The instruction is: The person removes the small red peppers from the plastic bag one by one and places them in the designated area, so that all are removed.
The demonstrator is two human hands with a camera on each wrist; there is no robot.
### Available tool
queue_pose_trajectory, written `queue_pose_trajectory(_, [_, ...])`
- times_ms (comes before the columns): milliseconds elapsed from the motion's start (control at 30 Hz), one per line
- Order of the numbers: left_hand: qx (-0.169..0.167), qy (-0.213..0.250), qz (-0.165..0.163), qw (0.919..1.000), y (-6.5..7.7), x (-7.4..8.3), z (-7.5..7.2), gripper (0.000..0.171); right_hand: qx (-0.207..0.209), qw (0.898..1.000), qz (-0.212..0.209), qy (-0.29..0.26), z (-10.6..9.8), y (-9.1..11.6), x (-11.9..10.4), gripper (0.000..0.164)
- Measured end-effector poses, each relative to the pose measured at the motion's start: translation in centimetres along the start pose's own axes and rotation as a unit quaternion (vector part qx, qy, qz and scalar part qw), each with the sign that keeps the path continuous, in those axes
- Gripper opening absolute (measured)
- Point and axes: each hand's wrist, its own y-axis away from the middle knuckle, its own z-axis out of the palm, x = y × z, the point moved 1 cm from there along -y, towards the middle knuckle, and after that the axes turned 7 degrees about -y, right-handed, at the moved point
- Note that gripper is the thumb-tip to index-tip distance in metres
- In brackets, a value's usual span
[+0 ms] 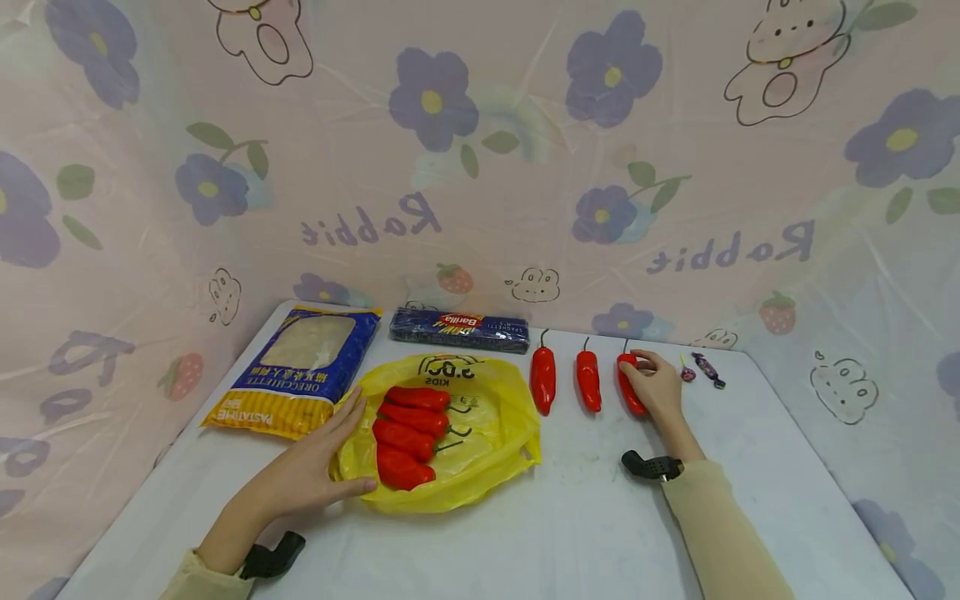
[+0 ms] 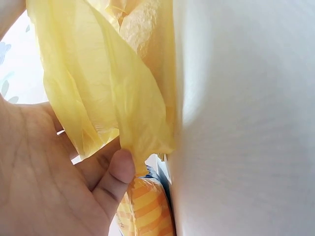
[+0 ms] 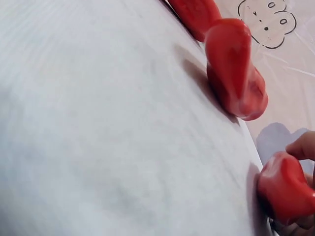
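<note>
My left hand (image 1: 303,467) holds the left edge of a yellow plastic bag (image 1: 487,475), thumb at the near rim and fingers along the side. In the left wrist view, a fold of the bag (image 2: 142,108) passes between thumb and fingers. Several red chili peppers (image 1: 408,423) with green stems lie side by side on the bag. To the right, my right hand (image 1: 660,387) pinches a red chili pepper (image 1: 628,383) at the table. Two more stand in row beside it, a middle pepper (image 1: 588,382) and a left pepper (image 1: 543,380).
A blue and yellow orecchiette pasta pack (image 1: 300,367) lies at the back left. Behind the bag is a dark blue Barilla spaghetti pack (image 1: 459,331). Right of my right hand lie a small lollipop (image 1: 687,373) and a wrapped candy (image 1: 708,371). A patterned curtain (image 1: 495,175) borders the white table (image 1: 600,517).
</note>
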Motion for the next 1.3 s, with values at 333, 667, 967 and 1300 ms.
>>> queue_pose_trajectory(333, [-0.001, 0.004, 0.001, 1.0000, 0.0, 0.1, -0.1, 0.116, 0.010, 1.000, -0.001, -0.014, 0.0, -0.1, -0.1, 0.056])
queue_pose_trajectory(667, [-0.003, 0.003, -0.003, 1.0000, -0.1, 0.2, -0.1, 0.116, 0.020, 1.000, -0.006, -0.019, -0.6, 0.6, -1.0, 0.057])
queue_pose_trajectory(967, [0.000, -0.003, 0.001, 1.0000, 0.0, 0.0, -0.1, 0.116, 0.006, 0.995, -0.079, -0.062, -0.5, 4.2, -4.9, 0.052])
queue_pose_trajectory(1300, [-0.004, -0.004, -0.003, 1.0000, 0.0, 0.0, 0.0, 0.116, -0.032, 0.977, -0.200, -0.061, 2.1, 9.2, -9.6, 0.045])
